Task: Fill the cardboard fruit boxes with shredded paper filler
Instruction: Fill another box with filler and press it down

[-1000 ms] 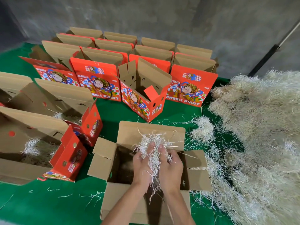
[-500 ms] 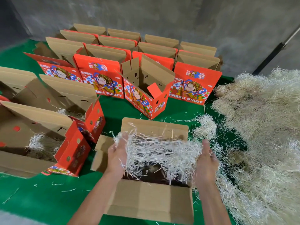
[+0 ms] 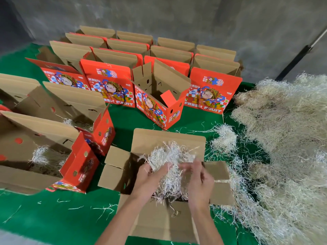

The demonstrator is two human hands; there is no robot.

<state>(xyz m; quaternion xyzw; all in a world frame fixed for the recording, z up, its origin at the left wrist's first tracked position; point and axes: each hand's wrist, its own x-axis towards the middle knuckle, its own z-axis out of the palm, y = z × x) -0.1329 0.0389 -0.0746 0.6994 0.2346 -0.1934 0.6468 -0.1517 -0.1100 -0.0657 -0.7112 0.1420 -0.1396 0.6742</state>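
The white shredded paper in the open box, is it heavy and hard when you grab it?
Probably light and floppy: the white shredded paper clump puffs up loosely between the left hand and right hand. It likely sheds, since stray strands litter the green cloth.

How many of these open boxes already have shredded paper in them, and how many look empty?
With shredded paper inside: 3 (front box, near left box, box behind it)
Seen empty: 1 (angled red box)
Total: 4; the other boxes' insides are hidden.
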